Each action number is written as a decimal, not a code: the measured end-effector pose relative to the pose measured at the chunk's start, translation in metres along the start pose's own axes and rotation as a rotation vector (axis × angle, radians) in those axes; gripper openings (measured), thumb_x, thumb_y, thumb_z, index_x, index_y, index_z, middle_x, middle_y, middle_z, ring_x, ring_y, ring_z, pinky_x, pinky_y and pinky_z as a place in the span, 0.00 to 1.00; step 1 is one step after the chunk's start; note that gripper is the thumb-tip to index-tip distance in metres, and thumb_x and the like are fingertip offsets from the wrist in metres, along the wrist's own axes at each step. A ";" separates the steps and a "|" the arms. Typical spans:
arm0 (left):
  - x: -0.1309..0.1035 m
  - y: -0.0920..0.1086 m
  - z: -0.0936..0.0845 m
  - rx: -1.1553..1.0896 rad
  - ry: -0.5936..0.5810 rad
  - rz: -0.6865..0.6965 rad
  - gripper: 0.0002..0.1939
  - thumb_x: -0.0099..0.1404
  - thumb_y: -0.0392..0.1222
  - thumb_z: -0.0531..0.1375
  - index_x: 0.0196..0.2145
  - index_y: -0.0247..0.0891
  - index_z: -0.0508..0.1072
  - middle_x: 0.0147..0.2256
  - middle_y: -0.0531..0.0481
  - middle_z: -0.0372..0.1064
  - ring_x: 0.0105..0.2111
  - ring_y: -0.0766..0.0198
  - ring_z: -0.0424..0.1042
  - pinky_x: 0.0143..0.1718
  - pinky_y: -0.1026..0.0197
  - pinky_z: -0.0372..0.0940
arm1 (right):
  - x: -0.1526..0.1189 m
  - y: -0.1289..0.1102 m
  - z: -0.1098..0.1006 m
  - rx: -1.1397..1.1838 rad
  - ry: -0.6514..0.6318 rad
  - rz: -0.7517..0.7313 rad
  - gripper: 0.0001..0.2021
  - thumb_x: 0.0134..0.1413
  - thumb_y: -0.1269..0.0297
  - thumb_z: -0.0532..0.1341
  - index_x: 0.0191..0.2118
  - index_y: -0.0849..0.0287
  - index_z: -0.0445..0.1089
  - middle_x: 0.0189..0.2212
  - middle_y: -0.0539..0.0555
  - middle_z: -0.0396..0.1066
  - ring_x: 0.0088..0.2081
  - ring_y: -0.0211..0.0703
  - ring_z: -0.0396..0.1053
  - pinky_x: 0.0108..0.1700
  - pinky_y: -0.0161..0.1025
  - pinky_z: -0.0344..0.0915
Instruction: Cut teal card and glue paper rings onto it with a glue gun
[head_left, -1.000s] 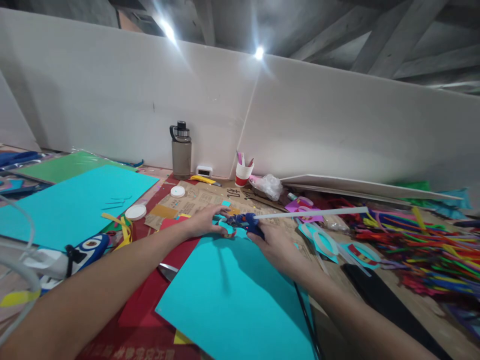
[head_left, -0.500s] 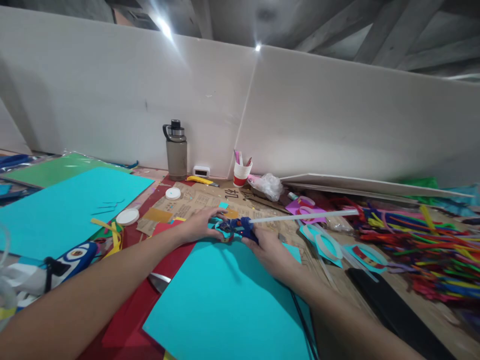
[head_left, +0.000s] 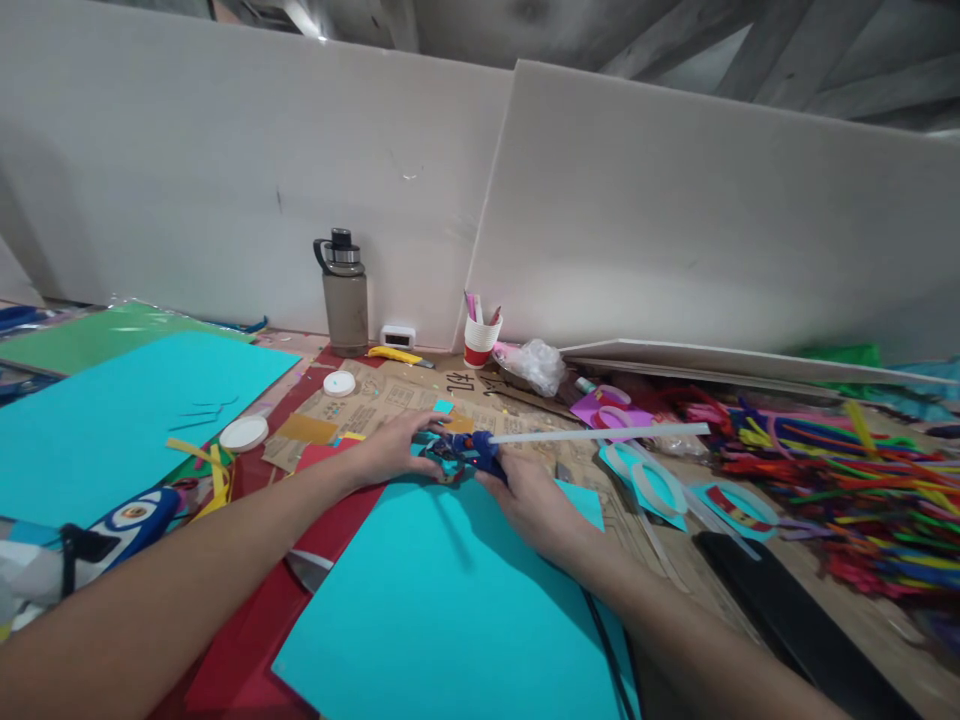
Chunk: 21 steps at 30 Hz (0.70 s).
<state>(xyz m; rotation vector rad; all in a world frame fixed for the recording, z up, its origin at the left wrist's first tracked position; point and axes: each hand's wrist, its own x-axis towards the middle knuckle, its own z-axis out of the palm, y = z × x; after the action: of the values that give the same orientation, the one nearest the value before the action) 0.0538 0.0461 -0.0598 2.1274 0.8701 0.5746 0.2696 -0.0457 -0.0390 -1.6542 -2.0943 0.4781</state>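
My right hand (head_left: 531,497) is closed around the handle of a blue hot glue gun (head_left: 480,450), whose long white glue stick (head_left: 600,434) juts out of its back to the right. The gun's nozzle end points left, at a small turquoise paper piece (head_left: 442,462). My left hand (head_left: 397,447) holds that piece between thumb and fingers; its details are blurred and partly hidden. Both hands are over the far edge of a large turquoise sheet (head_left: 450,600). A black cord (head_left: 609,640) runs down over the sheet below my right forearm.
Behind stand a water bottle (head_left: 346,312), a yellow utility knife (head_left: 395,355) and a paper cup (head_left: 481,340) with pens. Many coloured pipe cleaners (head_left: 840,480) lie right, near turquoise paper rings (head_left: 656,488) and a black case (head_left: 795,620). Another turquoise sheet (head_left: 127,420) lies left.
The view has tilted down and shifted slightly. Both hands keep their hold; the glue gun's angle over the turquoise piece has changed a little.
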 end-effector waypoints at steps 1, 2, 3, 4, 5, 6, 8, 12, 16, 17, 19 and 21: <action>0.000 0.000 0.000 -0.003 0.002 0.006 0.43 0.44 0.51 0.69 0.57 0.43 0.61 0.52 0.43 0.65 0.53 0.52 0.63 0.55 0.51 0.55 | 0.000 0.000 0.000 -0.010 -0.003 0.003 0.12 0.58 0.62 0.53 0.43 0.63 0.66 0.39 0.61 0.72 0.42 0.50 0.68 0.41 0.39 0.61; 0.000 -0.001 0.000 -0.003 0.002 0.012 0.43 0.44 0.52 0.69 0.57 0.43 0.60 0.52 0.44 0.65 0.53 0.52 0.63 0.54 0.51 0.56 | 0.000 0.001 0.001 -0.021 -0.004 0.004 0.12 0.58 0.62 0.53 0.43 0.63 0.66 0.40 0.62 0.72 0.42 0.50 0.68 0.41 0.39 0.61; 0.000 -0.001 0.000 -0.001 0.003 0.018 0.43 0.44 0.52 0.68 0.57 0.44 0.60 0.52 0.44 0.65 0.53 0.52 0.63 0.54 0.51 0.56 | 0.000 0.002 0.001 -0.033 -0.002 0.003 0.12 0.58 0.62 0.53 0.43 0.63 0.66 0.40 0.62 0.71 0.42 0.50 0.68 0.41 0.39 0.61; 0.000 -0.001 0.000 0.002 0.005 0.022 0.42 0.44 0.52 0.68 0.57 0.44 0.60 0.52 0.44 0.65 0.53 0.52 0.63 0.54 0.51 0.56 | 0.000 0.002 0.001 -0.046 0.003 -0.001 0.12 0.58 0.62 0.53 0.43 0.63 0.66 0.40 0.62 0.71 0.42 0.50 0.68 0.41 0.39 0.61; 0.000 -0.002 0.001 0.008 0.007 0.024 0.42 0.45 0.52 0.68 0.57 0.44 0.60 0.52 0.44 0.65 0.54 0.51 0.62 0.54 0.51 0.56 | 0.000 0.003 0.002 -0.061 0.011 -0.007 0.12 0.58 0.62 0.53 0.43 0.63 0.67 0.41 0.62 0.71 0.43 0.51 0.68 0.42 0.39 0.61; 0.001 -0.002 0.001 0.012 0.010 0.025 0.42 0.45 0.52 0.68 0.57 0.44 0.61 0.52 0.44 0.65 0.54 0.51 0.62 0.54 0.51 0.56 | 0.000 0.003 0.002 -0.076 0.020 -0.011 0.12 0.58 0.62 0.53 0.43 0.63 0.67 0.42 0.62 0.71 0.43 0.51 0.67 0.42 0.40 0.60; 0.001 -0.002 0.001 0.015 0.013 0.029 0.42 0.44 0.52 0.68 0.56 0.44 0.61 0.51 0.44 0.66 0.53 0.52 0.63 0.54 0.51 0.56 | 0.000 0.002 0.001 -0.104 0.036 -0.009 0.12 0.58 0.63 0.53 0.44 0.63 0.67 0.43 0.62 0.71 0.44 0.52 0.67 0.44 0.41 0.60; 0.000 0.000 0.000 0.025 0.014 0.034 0.42 0.45 0.51 0.68 0.57 0.44 0.60 0.51 0.44 0.66 0.53 0.53 0.64 0.54 0.51 0.56 | -0.001 -0.001 -0.001 -0.143 0.032 0.016 0.13 0.58 0.63 0.53 0.45 0.65 0.66 0.43 0.62 0.70 0.45 0.53 0.66 0.45 0.42 0.60; -0.001 0.001 -0.001 0.049 0.004 0.031 0.42 0.46 0.53 0.68 0.57 0.44 0.60 0.52 0.45 0.66 0.52 0.53 0.64 0.54 0.52 0.56 | -0.001 -0.002 -0.003 -0.179 0.029 0.034 0.13 0.58 0.63 0.53 0.45 0.65 0.67 0.45 0.63 0.70 0.46 0.53 0.66 0.47 0.42 0.59; -0.001 0.001 -0.001 0.050 0.004 0.029 0.42 0.45 0.53 0.68 0.57 0.44 0.60 0.51 0.45 0.66 0.52 0.53 0.64 0.53 0.52 0.56 | -0.001 -0.002 -0.003 -0.178 0.029 0.032 0.13 0.58 0.63 0.53 0.45 0.65 0.67 0.45 0.63 0.70 0.46 0.52 0.66 0.46 0.42 0.59; -0.001 0.000 -0.001 0.051 0.005 0.026 0.43 0.45 0.53 0.68 0.57 0.44 0.60 0.51 0.45 0.66 0.53 0.52 0.64 0.53 0.52 0.56 | -0.001 -0.002 -0.002 -0.169 0.035 0.021 0.13 0.58 0.63 0.54 0.44 0.64 0.67 0.44 0.62 0.70 0.45 0.52 0.66 0.45 0.41 0.59; 0.000 0.000 0.000 0.053 0.003 0.021 0.43 0.45 0.53 0.68 0.57 0.44 0.60 0.51 0.44 0.66 0.53 0.51 0.63 0.54 0.51 0.56 | 0.000 -0.001 0.000 -0.157 0.043 0.006 0.12 0.58 0.63 0.54 0.43 0.64 0.67 0.43 0.62 0.71 0.44 0.51 0.67 0.44 0.40 0.59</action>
<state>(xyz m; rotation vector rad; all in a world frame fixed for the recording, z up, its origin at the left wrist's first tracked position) 0.0533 0.0462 -0.0598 2.1861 0.8738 0.5716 0.2687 -0.0463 -0.0381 -1.7411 -2.1437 0.2829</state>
